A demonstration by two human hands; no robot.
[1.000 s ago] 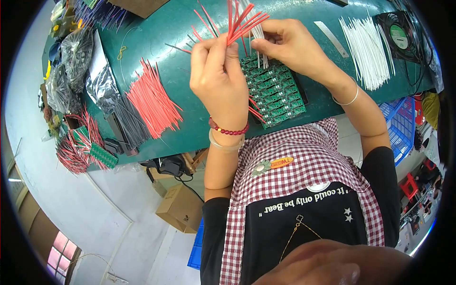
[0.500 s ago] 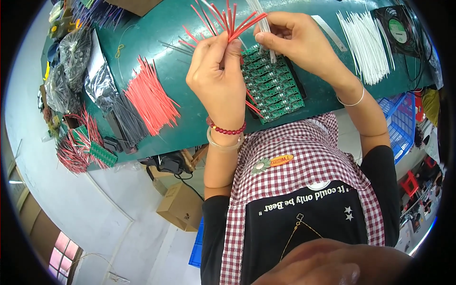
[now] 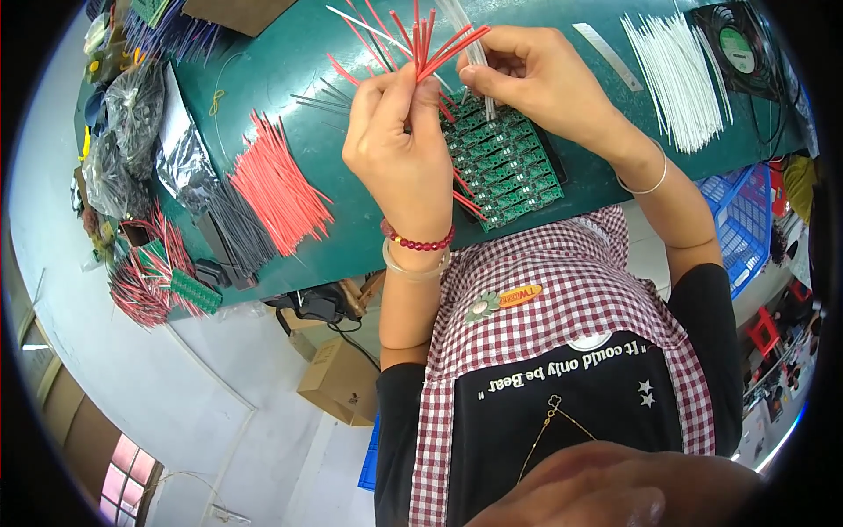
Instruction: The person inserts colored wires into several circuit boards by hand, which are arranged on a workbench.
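Note:
My left hand (image 3: 395,140) pinches a fanned bundle of red wires (image 3: 428,44), with a white wire among them, above the middle of the bench. Close beside it, my right hand (image 3: 536,75) is closed on a translucent, whitish strip (image 3: 474,44), which may be several thin tubes together. The strip's lower end reaches down over a panel of green circuit boards (image 3: 505,167) lying below both hands. More red wires (image 3: 468,198) stick out at the panel's left edge, partly hidden by my left hand.
Red wires (image 3: 279,189) and dark wires (image 3: 235,224) lie in piles on the left, near wired boards (image 3: 193,292) and plastic bags (image 3: 136,119). On the right are white wires (image 3: 676,83), a metal ruler (image 3: 608,57) and a black fan (image 3: 736,53). A blue basket (image 3: 742,228) stands beyond the bench edge.
My right hand and the translucent strip have shifted slightly left, closer to the red wires. My left hand keeps its pinch, and the white wire among the red ones shows more plainly.

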